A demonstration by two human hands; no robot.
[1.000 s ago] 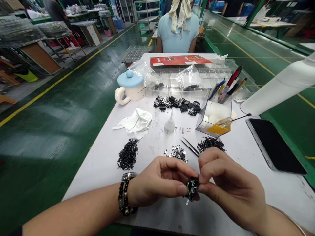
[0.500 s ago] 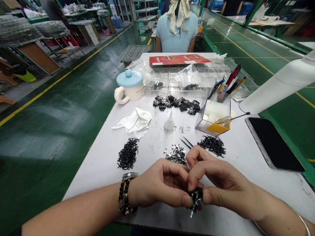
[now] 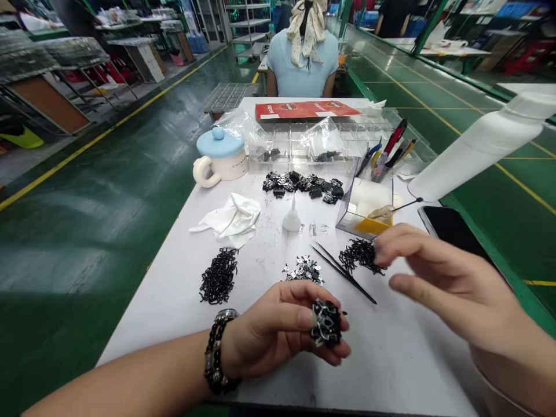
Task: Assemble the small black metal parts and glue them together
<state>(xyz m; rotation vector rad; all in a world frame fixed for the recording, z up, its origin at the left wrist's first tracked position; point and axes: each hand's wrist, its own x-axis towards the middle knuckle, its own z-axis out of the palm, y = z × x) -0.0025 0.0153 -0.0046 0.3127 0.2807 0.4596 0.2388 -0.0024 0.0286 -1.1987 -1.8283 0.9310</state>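
My left hand (image 3: 278, 333) pinches a small black part with silvery metal pieces (image 3: 326, 322) between thumb and fingers, just above the near edge of the white table (image 3: 182, 295). My right hand (image 3: 452, 286) hovers to the right with fingers apart and holds nothing; its fingertips are close to a pile of small black pieces (image 3: 360, 255). Black tweezers (image 3: 343, 272) lie between the hands. A pile of small silvery pieces (image 3: 304, 269) sits just beyond my left hand.
Another black pile (image 3: 218, 275) and a white cloth (image 3: 230, 220) lie left. Farther back: a glue bottle (image 3: 292, 215), assembled black parts (image 3: 302, 184), a clear tool box (image 3: 367, 205), a lidded mug (image 3: 219, 156), a phone (image 3: 452, 229). A person (image 3: 302, 52) sits beyond the table.
My right hand let go of the black part and moved up and right toward the black pile. My left hand keeps the part and has turned it upward.
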